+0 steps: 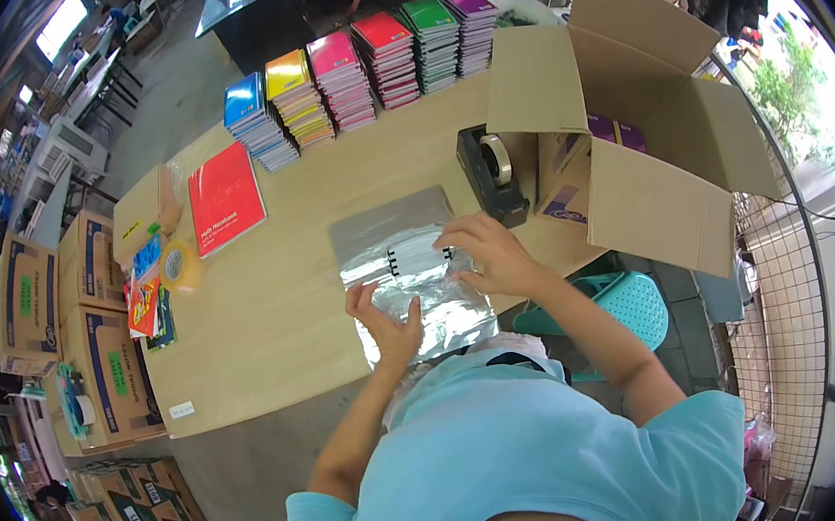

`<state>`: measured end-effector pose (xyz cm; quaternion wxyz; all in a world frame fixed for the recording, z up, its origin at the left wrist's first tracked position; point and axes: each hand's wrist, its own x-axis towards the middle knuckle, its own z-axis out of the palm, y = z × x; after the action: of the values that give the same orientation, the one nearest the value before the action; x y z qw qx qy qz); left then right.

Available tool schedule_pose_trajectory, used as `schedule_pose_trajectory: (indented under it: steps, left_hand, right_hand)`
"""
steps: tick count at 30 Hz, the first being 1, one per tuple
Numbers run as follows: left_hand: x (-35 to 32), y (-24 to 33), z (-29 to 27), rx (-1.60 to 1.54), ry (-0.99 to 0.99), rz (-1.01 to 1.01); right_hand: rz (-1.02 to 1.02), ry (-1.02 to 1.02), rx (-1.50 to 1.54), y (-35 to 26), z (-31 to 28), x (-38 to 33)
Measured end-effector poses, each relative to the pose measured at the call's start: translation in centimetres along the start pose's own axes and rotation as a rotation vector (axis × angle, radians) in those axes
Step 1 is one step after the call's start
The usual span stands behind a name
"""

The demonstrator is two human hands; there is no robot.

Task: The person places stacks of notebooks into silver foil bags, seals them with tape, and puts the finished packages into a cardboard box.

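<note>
Wooden desk (273, 325) in a warehouse-like room, cartons around it. Silver wrapping sheet (409, 271) lies at the near edge of the desk, right in front of the person, with a flat pack folded inside it; a white strip with dark marks shows on top, between the hands. Left hand (389, 326) rests flat on the near left part of the sheet, fingers spread and loose, pressing rather than gripping. Right hand (490, 253) sits on the right side of the bundle, fingers curled over the foil edge, apparently pinching or holding a fold down; exact grip hard to tell.

Step, as judged: wrapping in progress, foil folded over the pack, seams not yet fixed. Next move likely calls for holding the fold tight with one hand and freeing the other for tape, keeping the crinkly sheet from springing open.

Black tape dispenser (492, 175) stands just beyond the right hand, beside the open cardboard box (627, 140) at the desk's right end. Red notebook (225, 199) lies far left of the sheet, a yellowish tape roll (180, 266) and colourful packets near it. Stacks of coloured notebooks (359, 65) line the far edge. Teal plastic chair (623, 306) stands under the right elbow.
</note>
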<state>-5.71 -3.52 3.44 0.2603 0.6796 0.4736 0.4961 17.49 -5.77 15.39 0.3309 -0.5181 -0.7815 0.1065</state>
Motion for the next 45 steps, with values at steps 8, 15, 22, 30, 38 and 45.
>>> schedule_pose_trajectory:
  steps: [8,15,22,30,38,45]
  left_hand:
    - [7.4,-1.2,-2.6,0.072,-0.456,0.572]
    - [12.6,1.0,-4.9,0.316,-0.843,0.849]
    - [14.0,1.7,-4.1,0.402,-1.021,0.844]
    - [14.3,1.8,-2.8,0.478,-1.201,0.721]
    - [10.7,0.5,-1.2,0.31,-0.892,0.647]
    - [8.3,1.4,0.1,0.261,-0.406,0.717]
  right_hand:
    - [-0.186,-0.495,-0.315,5.3,0.9,5.1]
    - [-0.244,-0.536,-0.187,5.8,-0.7,6.3]
    - [-0.166,-0.598,0.043,5.8,0.8,7.1]
    - [-0.247,-0.242,0.096,5.2,3.2,7.0]
    - [0.368,-0.11,0.829,7.9,8.4,3.8]
    - [0.396,-0.165,0.891,7.7,8.6,4.1]
